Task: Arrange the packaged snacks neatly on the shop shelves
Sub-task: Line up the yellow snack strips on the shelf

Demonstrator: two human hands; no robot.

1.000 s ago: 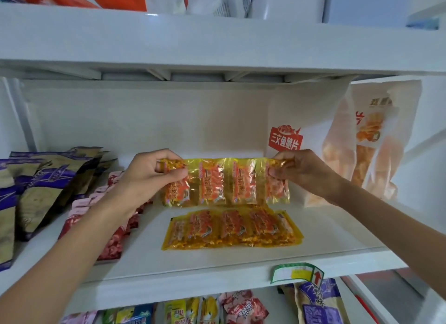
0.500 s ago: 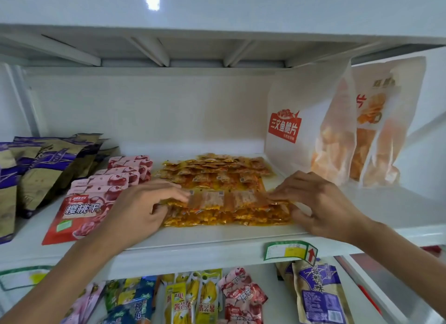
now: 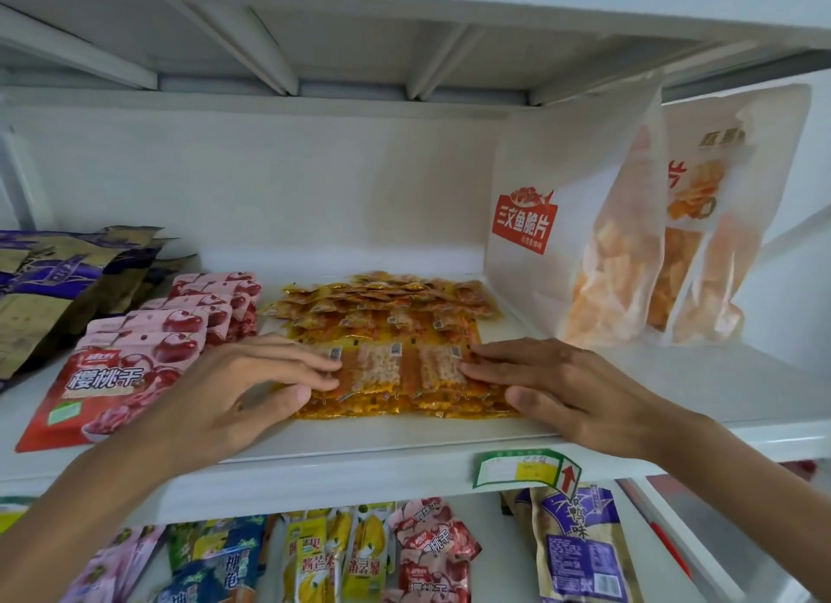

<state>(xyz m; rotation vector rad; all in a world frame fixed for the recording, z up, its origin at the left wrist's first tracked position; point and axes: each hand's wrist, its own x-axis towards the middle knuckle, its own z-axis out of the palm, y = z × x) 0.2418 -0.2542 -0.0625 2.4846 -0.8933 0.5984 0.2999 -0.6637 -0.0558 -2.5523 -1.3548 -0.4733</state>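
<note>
— Snack strip [image 3: 398, 369] lies on the front stack, mid shelf [image 3: 404, 436]. Why both hands?

— I read it as squaring it. Left hand [image 3: 234, 391] and right hand [image 3: 562, 386] lie flat, fingers straight, pressing each end, gripping nothing, between cherry packets [image 3: 112, 378] and fish-crisp bag [image 3: 571, 225].

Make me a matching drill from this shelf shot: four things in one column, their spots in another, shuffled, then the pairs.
Things:
1. cherry packs
2. yellow snack strips
3. white fish-crisp bag
4. price tag

Places:
A. standing upright at the shelf's right
B. stuck on the shelf's front edge
C. lying flat, left of the yellow strips
D. under the fingers of the left hand and right hand

Pairs: 1-C, 2-D, 3-A, 4-B
</note>
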